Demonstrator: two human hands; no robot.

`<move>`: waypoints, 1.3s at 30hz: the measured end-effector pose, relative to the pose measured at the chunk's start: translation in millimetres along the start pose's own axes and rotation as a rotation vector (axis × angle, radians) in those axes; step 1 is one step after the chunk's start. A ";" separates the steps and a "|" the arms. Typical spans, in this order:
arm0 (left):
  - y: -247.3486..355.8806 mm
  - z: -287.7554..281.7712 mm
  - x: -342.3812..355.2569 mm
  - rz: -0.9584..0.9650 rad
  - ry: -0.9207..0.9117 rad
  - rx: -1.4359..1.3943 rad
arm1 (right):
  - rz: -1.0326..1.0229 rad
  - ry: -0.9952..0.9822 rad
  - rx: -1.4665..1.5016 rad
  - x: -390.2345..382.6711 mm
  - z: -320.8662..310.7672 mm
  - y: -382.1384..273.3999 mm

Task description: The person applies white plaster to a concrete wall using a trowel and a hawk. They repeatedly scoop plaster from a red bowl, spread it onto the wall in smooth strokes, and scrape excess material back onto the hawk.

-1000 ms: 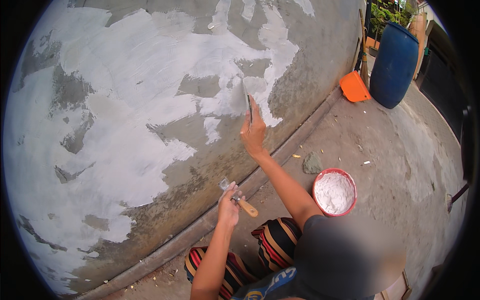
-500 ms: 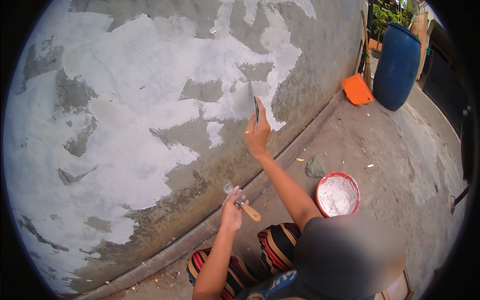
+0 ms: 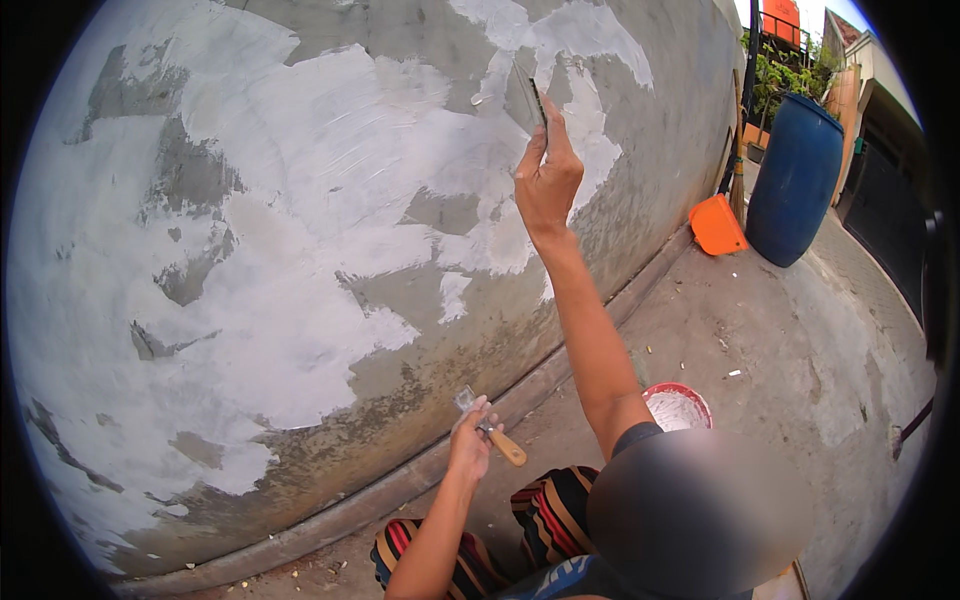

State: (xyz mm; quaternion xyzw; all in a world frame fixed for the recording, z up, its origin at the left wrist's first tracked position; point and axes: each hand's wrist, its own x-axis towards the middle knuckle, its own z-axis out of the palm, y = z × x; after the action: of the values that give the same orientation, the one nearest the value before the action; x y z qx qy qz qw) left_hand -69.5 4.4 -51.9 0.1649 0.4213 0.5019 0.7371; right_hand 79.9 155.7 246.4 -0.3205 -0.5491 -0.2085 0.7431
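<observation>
R hand (image 3: pixel 550 180) grasps 1 thin, flat, wide scraper (image 3: pixel 521 97) w/ a dark strip along its edge, up at the far part of the wall (image 3: pixel 490 345); can't tell if the full edge touches. L hand (image 3: pixel 470 442), nearer & to the left, has its fingers closed round 1 small putty knife (image 3: pixel 509 449): metal blade, smooth rounded wooden handle pointing right & near. Wall = rough grey concrete, partly under white filler (image 3: pixel 300 260), smeared thin, ragged edges, bare grey islands. On the floor (image 3: pixel 790 350), gritty concrete, right of the R forearm: round tub (image 3: pixel 709 404), red rim, thick white paste (image 3: pixel 675 409) inside, near side hidden. Far right: cylindrical blue barrel (image 3: pixel 796 180), orange dustpan (image 3: pixel 716 226), thin upright broom (image 3: pixel 738 190). Count: 2 hands, 2 bladed tools, 1 tub, 1 barrel, 1 dustpan, 1 broom.
</observation>
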 end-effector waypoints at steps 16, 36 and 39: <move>12.1 2.2 -8.0 0.019 -0.010 -0.064 | -0.198 0.010 -0.109 -37.2 6.5 -3.3; 5.6 5.2 -0.5 0.000 0.004 -0.047 | -0.324 -0.120 -0.249 -36.3 19.9 17.7; 8.3 6.8 -3.1 0.010 0.020 -0.036 | -0.307 -0.177 -0.190 -57.3 19.7 7.8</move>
State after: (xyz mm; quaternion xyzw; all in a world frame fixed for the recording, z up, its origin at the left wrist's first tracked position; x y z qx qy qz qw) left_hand -69.6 6.5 -41.0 0.1486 0.4185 0.5146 0.7335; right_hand 53.8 172.6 193.8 -0.3189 -0.6326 -0.3411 0.6179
